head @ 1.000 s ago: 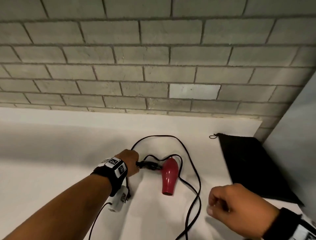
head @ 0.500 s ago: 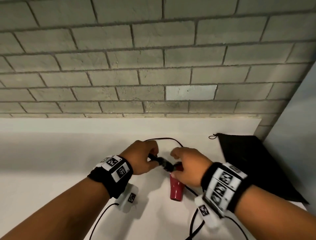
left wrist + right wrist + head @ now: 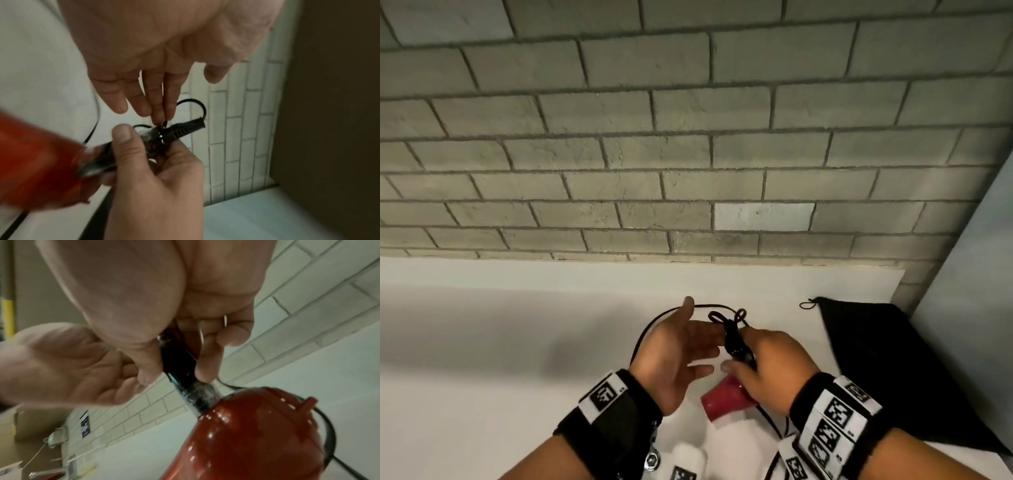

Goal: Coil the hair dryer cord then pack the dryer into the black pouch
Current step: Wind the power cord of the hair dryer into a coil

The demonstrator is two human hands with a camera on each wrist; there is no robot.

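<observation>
The red hair dryer (image 3: 726,397) is tilted up off the white table, its black handle (image 3: 734,342) pointing away from me. My right hand (image 3: 738,349) grips that handle, thumb on one side and fingers curled round the other (image 3: 179,369). My left hand (image 3: 702,332) is spread, palm toward the handle, and its straight fingertips (image 3: 162,118) touch the cord where it leaves the handle's end. The black cord (image 3: 654,322) makes small loops at the handle tip (image 3: 739,313) and trails off toward me. The black pouch (image 3: 876,359) lies flat at the right.
A grey brick wall (image 3: 688,154) stands along the back of the white table (image 3: 517,342). A pale panel (image 3: 979,291) closes off the right side beside the pouch. Slack cord (image 3: 774,428) lies on the table under my right wrist.
My left hand has let go of the handle and opened. My right hand now holds the handle and has swung it up and away from me, raising the dryer.
</observation>
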